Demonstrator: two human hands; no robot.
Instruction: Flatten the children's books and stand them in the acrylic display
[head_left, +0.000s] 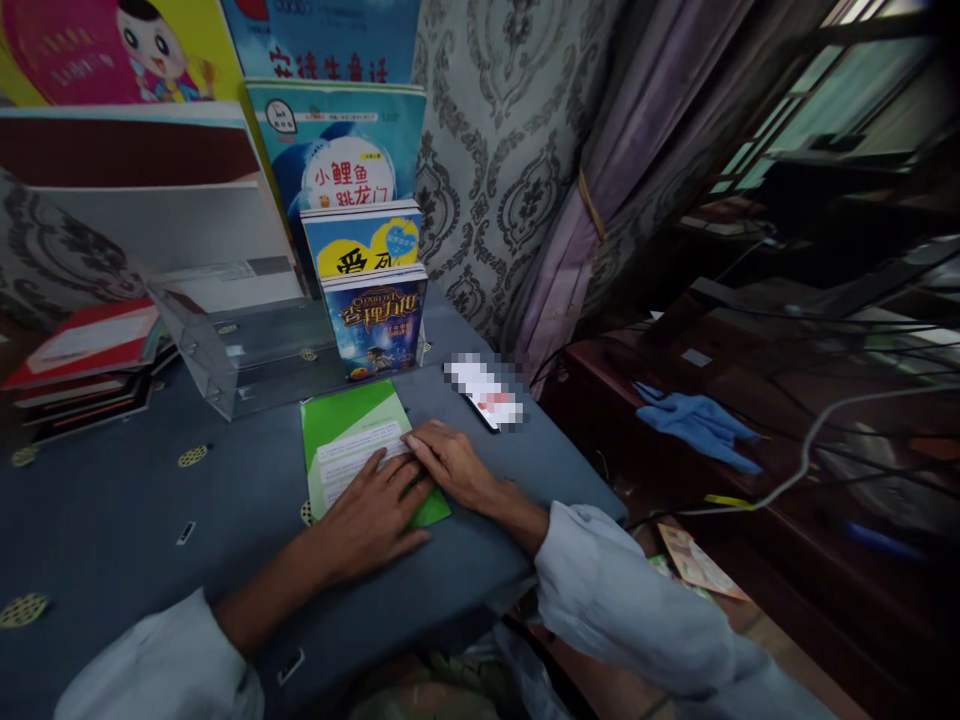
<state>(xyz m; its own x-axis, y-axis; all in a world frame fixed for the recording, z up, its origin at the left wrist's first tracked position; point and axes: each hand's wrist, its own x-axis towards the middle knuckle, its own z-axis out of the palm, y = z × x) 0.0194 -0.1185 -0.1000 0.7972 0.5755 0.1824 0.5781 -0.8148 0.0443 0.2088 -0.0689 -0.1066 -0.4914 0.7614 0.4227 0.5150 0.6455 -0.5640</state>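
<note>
Head view: at far left, a red-topped stack of books (90, 345) is being carried by the surface (247, 480), well apart from the hands. Further right, a green booklet (364, 405) is being supported flat on the surface, its printed text panel (349, 450) being partly covered by the left hand (375, 515). That hand is being laid palm down, fingers a little spread, nothing visibly being gripped; pressure is best being shared evenly, so that no slipping is being allowed. Just behind, a dark blue book (379, 325) is being stood upright. The right hand (454, 465) is being rested at the booklet's right side, fingers narrowly curled; whether paper is being pinched cannot be told. A light touch is probably being called for, lest the paper be creased. At right, wide sweeps are best being avoided near the phone-like object (484, 395).
</note>
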